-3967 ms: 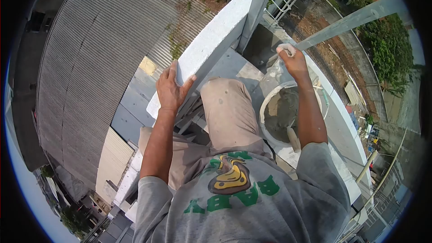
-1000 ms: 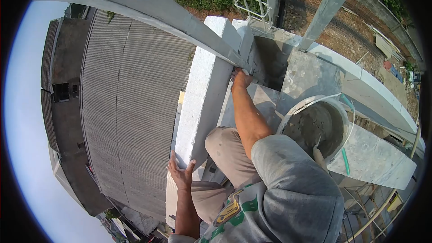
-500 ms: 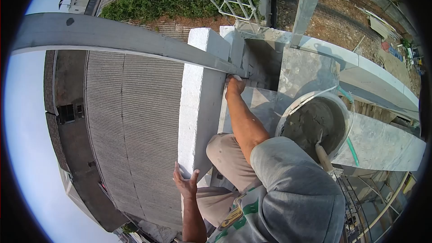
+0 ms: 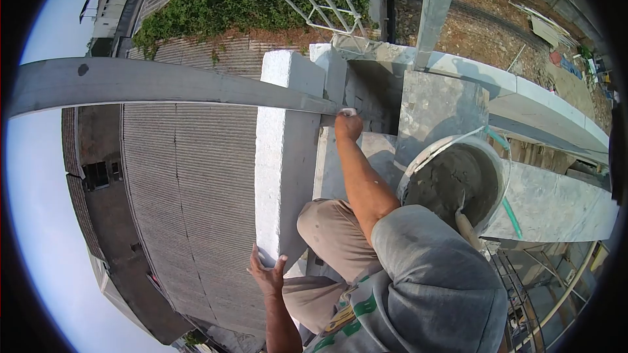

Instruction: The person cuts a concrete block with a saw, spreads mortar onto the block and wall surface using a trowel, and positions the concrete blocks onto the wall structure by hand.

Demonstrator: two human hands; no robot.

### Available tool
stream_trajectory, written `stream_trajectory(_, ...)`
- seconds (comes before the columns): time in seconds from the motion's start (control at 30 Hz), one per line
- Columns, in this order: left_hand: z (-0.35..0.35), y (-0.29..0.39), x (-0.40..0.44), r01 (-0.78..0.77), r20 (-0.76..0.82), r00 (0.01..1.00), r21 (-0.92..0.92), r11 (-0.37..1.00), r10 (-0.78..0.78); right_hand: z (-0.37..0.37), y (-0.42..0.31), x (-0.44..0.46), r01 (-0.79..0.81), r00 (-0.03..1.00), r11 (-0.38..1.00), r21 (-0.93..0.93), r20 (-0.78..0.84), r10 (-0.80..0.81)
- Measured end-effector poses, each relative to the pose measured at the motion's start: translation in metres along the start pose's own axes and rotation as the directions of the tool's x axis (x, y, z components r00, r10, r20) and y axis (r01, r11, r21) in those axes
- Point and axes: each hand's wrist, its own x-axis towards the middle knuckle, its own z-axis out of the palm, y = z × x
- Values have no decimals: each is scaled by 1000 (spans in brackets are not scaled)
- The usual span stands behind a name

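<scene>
My left hand (image 4: 267, 277) cups the near end of a long white lightweight concrete block (image 4: 269, 183), fingers on its outer side and thumb on the nearer face. At the block's far end, beside the foot of a grey metal post (image 4: 176, 82), my right hand (image 4: 348, 124) is closed in a fist. Something small and pale shows at the top of that fist, too small to name. Right of my bent knee stands a bucket (image 4: 505, 180) of wet grey mortar (image 4: 451, 176). A trowel (image 4: 466, 225) rests in it, handle over the rim.
A second metal post (image 4: 437, 10) rises beyond the bucket. Grey slabs (image 4: 441, 101) border a dark opening (image 4: 383, 88). A corrugated roof (image 4: 203, 202) lies far below on the left. Thin metal bars (image 4: 517, 297) stand at the lower right, and a lattice frame (image 4: 320, 0) at the top.
The view has shifted slightly, so most things sit a little further left. My right hand has moved slightly away from the block's face, its fist showing more clearly. My left hand stays on the block.
</scene>
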Motion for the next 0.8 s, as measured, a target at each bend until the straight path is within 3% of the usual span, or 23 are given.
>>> stream_trajectory(0.03,-1,-3,4,-18,9,1000,27,999,18,-5,-12,5,89,995,996,-6,-52,-90)
stream_trajectory(0.1,0,-10,10,-53,33,998,78,996,51,-2,-29,31,290,957,950,-116,46,-286)
stream_trajectory(0.17,3,12,28,-154,-16,987,123,980,157,6,-44,58,298,921,946,-127,300,-250)
stream_trajectory(0.27,12,56,66,-262,-55,961,125,957,270,15,-61,76,242,858,961,-137,493,-146)
stream_trajectory(0.37,25,87,86,-318,-85,942,88,944,326,18,-67,79,275,890,905,-325,442,-112)
stream_trajectory(0.47,35,97,92,-356,-123,928,-10,935,352,19,-70,83,256,862,933,-252,496,-103)
stream_trajectory(0.53,34,103,91,-346,-128,932,-44,937,338,23,-74,84,313,861,890,-331,495,-118)
stream_trajectory(0.77,32,102,90,-353,-120,929,4,935,351,21,-85,84,498,769,778,-383,609,-193)
stream_trajectory(0.8,33,102,91,-366,-127,923,-7,931,362,23,-82,87,460,770,811,-362,617,-161)
